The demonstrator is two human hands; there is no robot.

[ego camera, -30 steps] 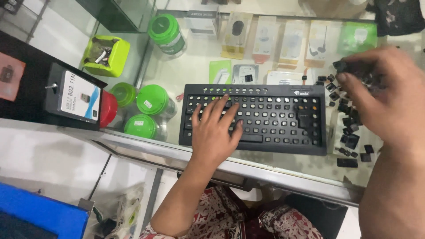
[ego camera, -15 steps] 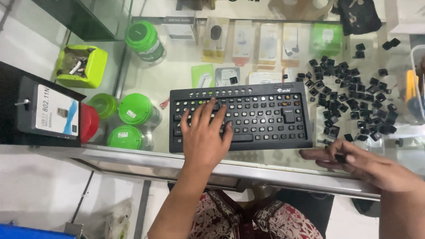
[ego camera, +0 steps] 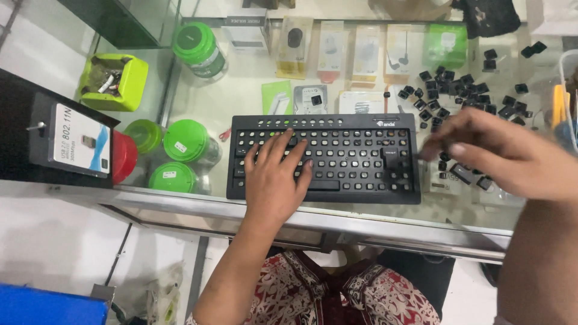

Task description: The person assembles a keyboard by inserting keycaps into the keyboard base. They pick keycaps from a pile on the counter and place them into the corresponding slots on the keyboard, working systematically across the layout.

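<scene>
Black plastic keyboard [ego camera: 325, 157], most keycaps off, lies long axis left-right on the glass counter [ego camera: 241, 90].
Left hand [ego camera: 274, 177] rests flat on it, fingers spread; right hand [ego camera: 506, 157] hovers just right, fingers loosely bunched, nearer the loose black keycaps [ego camera: 457, 102] scattered far-right.

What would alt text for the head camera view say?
A left hand rests flat on a black keyboard stripped of most keycaps, on a glass counter. The right hand hovers over loose black keycaps beside it.
</scene>
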